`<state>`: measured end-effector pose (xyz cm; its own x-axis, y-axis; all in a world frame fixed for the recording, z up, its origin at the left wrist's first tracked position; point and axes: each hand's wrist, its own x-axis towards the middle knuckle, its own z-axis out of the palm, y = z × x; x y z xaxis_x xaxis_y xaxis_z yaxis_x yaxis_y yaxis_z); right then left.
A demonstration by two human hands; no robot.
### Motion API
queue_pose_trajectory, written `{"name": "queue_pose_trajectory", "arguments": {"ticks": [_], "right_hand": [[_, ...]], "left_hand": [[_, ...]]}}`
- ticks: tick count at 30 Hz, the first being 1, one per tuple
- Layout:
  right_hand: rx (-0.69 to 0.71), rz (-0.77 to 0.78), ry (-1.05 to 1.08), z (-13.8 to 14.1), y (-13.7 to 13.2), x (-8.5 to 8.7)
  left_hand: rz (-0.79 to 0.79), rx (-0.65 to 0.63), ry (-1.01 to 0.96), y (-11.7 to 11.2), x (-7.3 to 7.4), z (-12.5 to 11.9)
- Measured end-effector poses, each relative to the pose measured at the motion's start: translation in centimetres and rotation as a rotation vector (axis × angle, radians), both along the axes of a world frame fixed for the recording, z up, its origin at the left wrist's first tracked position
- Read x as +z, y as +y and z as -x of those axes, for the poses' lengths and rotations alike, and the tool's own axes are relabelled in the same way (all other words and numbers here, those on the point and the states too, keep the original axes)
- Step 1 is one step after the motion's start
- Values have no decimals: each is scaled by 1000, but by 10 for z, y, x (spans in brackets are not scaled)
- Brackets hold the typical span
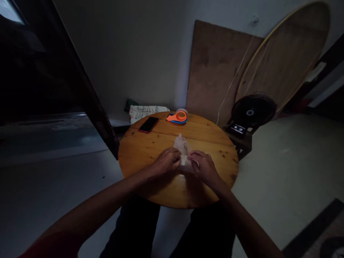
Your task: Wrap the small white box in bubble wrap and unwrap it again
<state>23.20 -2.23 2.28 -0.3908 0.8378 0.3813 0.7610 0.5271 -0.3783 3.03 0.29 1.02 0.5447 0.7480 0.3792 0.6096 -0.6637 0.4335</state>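
Observation:
On the round wooden table (156,143) lies a crumpled, pale translucent plastic wrapping (184,163), its pointed end facing away from me. A shiny patch shows in its middle; what it may contain I cannot make out. My left hand (168,158) grips its left edge with curled fingers. At the right edge, my right hand (202,164) pinches the wrapping between thumb and fingers. Both hands rest close together, just above the tabletop.
A phone with a red edge (148,124) lies at the table's far left. An orange tape dispenser (178,116) sits at the far edge. Beyond the right edge stands a black fan (249,113). Boards (212,71) lean against the wall, and a printed bag (146,111) is behind the table.

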Motion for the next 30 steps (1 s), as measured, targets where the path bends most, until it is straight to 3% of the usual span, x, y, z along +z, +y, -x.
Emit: {"name": "queue_pose_trajectory", "arguments": {"ticks": [5, 11, 20, 26, 30], "right_hand": [[-220, 70, 142, -10, 4, -13], [-339, 303, 283, -11, -2, -20], [-367, 479, 411, -11, 2, -34], [-348, 474, 492, 1, 11, -48], [-330, 446, 522, 7, 10, -49]], "left_hand": [[78, 2, 26, -2, 3, -1], [101, 11, 90, -4, 9, -2], [2, 43, 191, -7, 13, -2], [8, 50, 190, -9, 14, -1], [31, 36, 167, -11, 16, 0]]}}
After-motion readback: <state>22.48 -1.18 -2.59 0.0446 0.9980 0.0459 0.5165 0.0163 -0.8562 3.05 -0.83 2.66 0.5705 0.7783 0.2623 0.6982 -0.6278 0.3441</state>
